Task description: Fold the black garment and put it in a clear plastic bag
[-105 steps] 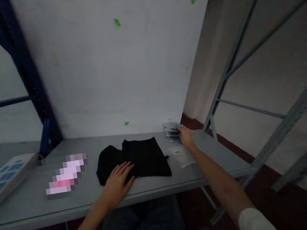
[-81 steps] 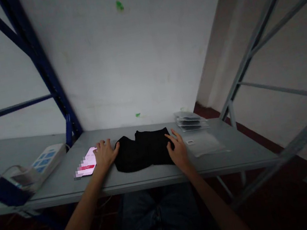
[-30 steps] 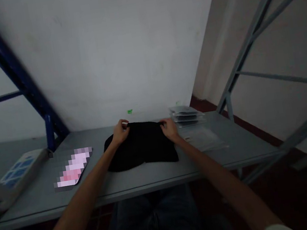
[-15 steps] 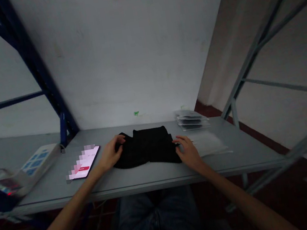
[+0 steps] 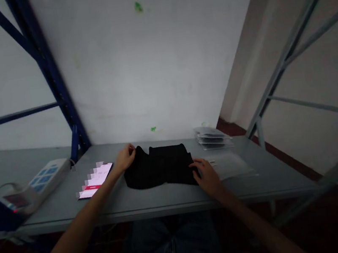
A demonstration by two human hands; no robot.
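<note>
A folded black cloth (image 5: pixel 159 166) lies flat on the grey table (image 5: pixel 155 201), in front of my body. My left hand (image 5: pixel 125 157) pinches the cloth's upper left corner between thumb and fingers. At the cloth's right edge rests my right hand (image 5: pixel 205 174), its fingers apart and touching the fabric. A clear plastic bag (image 5: pixel 233 165) lies flat just right of that hand, partly behind it.
A stack of clear packets (image 5: pixel 212 137) sits at the back right. On the left are a lit phone (image 5: pixel 97 180) and a white power strip (image 5: pixel 47 176) with cables. A blue metal post (image 5: pixel 55 80) rises behind them; the wall bounds the back.
My left hand has moved up along the cloth's left side and closed on its corner. My right hand stays at the right edge. The whole view has shifted slightly.
</note>
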